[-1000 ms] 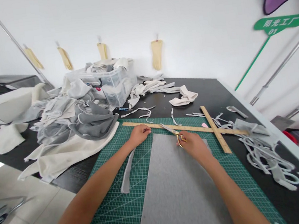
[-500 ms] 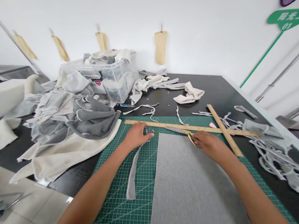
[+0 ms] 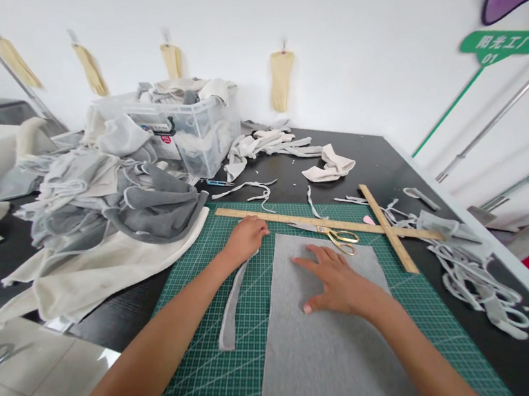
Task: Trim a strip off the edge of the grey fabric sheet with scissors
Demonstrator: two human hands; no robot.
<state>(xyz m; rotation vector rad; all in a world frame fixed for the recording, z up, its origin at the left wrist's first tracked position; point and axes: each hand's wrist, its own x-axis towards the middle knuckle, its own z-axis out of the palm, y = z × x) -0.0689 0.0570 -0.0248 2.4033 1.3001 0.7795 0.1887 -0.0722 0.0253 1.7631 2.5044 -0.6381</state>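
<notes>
- Green cutting mat carries the grey felt sheet, just below the long wooden ruler.
- Right hand has let go of the scissors; it now lies flat, fingers spread, on the felt.
- Scissors rest against the ruler.
- Left hand still pinches the grey strip below the ruler.

Both arms stretched fwd; left hand loosely curled, right hand flat, fingers spread (palm down).
</notes>
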